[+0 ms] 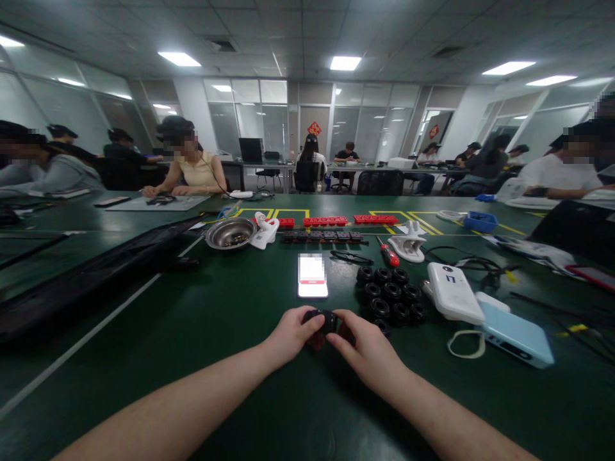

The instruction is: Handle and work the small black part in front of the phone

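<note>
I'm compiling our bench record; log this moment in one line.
left hand: gripping black part; right hand: at same part; beyond: lit phone; right: cluster of black round parts

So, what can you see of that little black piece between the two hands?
The black piece looks small, rounded, possibly plastic, with no markings I can make out. The left hand grips its left part; the right hand is at its right end, contact there unclear. It is nearer the viewer than the lit phone. Fingers hide much of it.

Free tabletop point(216, 301) left, phone point(312, 275) ahead; black rings point(393, 290) right
</note>
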`<state>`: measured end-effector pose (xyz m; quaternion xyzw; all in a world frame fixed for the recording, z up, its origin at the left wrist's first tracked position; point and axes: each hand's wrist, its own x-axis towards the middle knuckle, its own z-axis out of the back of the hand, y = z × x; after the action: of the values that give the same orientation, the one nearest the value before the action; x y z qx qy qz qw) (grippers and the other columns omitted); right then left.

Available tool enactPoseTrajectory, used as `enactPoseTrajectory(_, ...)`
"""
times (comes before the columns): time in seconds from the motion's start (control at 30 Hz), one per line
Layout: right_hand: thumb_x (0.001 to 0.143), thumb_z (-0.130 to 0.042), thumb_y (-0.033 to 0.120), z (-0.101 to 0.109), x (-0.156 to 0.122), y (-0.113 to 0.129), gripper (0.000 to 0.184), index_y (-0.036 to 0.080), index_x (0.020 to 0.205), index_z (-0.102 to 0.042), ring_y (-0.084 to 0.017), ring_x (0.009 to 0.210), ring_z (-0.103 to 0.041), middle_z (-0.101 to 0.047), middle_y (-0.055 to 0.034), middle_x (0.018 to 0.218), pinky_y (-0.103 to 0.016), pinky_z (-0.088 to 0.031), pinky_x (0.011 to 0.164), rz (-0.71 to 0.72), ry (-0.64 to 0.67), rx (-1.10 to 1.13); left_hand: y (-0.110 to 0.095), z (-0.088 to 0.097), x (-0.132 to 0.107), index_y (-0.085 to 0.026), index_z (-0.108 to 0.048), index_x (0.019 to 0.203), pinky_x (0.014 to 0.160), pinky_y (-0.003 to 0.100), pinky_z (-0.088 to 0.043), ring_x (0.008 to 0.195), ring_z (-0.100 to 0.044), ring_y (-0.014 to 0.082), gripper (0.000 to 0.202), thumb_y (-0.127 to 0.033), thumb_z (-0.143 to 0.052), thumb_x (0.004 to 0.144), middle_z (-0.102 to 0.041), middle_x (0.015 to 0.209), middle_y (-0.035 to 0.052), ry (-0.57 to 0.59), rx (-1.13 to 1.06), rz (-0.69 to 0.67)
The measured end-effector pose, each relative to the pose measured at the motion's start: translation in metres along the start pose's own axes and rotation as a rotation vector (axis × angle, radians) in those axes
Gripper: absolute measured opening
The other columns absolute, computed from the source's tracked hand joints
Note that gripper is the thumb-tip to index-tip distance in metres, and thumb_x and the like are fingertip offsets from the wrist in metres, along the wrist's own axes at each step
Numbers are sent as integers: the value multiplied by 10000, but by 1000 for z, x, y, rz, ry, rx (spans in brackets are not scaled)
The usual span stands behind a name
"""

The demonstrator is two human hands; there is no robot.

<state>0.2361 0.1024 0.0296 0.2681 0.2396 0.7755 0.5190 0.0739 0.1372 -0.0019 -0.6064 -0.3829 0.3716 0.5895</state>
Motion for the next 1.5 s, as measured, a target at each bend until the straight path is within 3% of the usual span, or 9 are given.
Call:
enactPoseTrajectory(0.13,811,-444,349,2,-1,1,266,197,1026,-487,-149,638,-530,-577,-11,728,-242,-380,561,-20,-5,8,-5,0,-4,-121,-520,827,505,241,-420,520,-516,119,323,-421,-537,707,-540,642,2,-41,121,-89)
enactPoseTrajectory(0.3,849,-358,367,1,1,-2,285,173,733,-532,-139,603,-514,-552,-6,651,-233,-362,527,-10,-12,23,-9,0,-9,-145,-527,922,565,242,-436,623,-538,137,340,-365,-597,674,-558,777,26,-43,296,-144)
enactPoseTrajectory(0.5,760,-526,285,-1,0,-1,270,195,1012,-487,-150,663,-535,-577,-15,768,-239,-388,570,13,-11,57,-8,1,-6,-125,-527,889,523,251,-432,534,-528,126,332,-402,-538,706,-558,700,16,-58,195,-96)
enactPoseTrajectory(0.77,833,-402,335,1,1,-4,214,177,843,-546,-145,628,-527,-575,-12,699,-241,-380,554,17,31,71,-12,-1,-10,-155,-555,915,615,258,-442,678,-548,155,299,-340,-583,682,-575,817,36,-63,342,-185)
enactPoseTrajectory(0.9,754,-530,252,-2,2,-4,263,193,1007,-487,-147,666,-534,-577,-11,763,-246,-396,590,28,-14,80,-4,0,-4,-121,-518,898,509,241,-433,531,-526,120,336,-397,-539,707,-552,706,17,-14,131,-67)
enactPoseTrajectory(1.07,776,-499,321,-1,0,-2,283,200,1029,-464,-143,619,-527,-563,4,704,-245,-386,554,-10,-30,82,-9,-1,-6,-135,-523,887,525,241,-441,558,-529,123,314,-385,-556,700,-552,727,17,-84,176,-128)
enactPoseTrajectory(1.3,856,-345,371,-2,3,-6,325,169,655,-501,-117,557,-479,-512,13,603,-220,-350,500,39,2,88,-14,-1,-12,-154,-544,936,603,259,-451,669,-547,155,338,-374,-586,682,-572,820,43,-35,317,-193)
enactPoseTrajectory(1.4,804,-464,309,-2,3,-6,159,174,846,-538,-131,602,-506,-554,3,676,-228,-377,537,38,-11,75,-7,0,-7,-134,-524,934,554,256,-450,600,-548,141,383,-426,-559,688,-569,775,37,-7,182,-113)
enactPoseTrajectory(1.5,749,-542,249,-1,1,-4,295,197,1036,-493,-150,676,-531,-582,-16,782,-244,-401,596,48,-11,57,0,2,-1,-111,-518,856,494,247,-435,515,-537,127,391,-466,-527,693,-550,662,13,-2,37,-26)
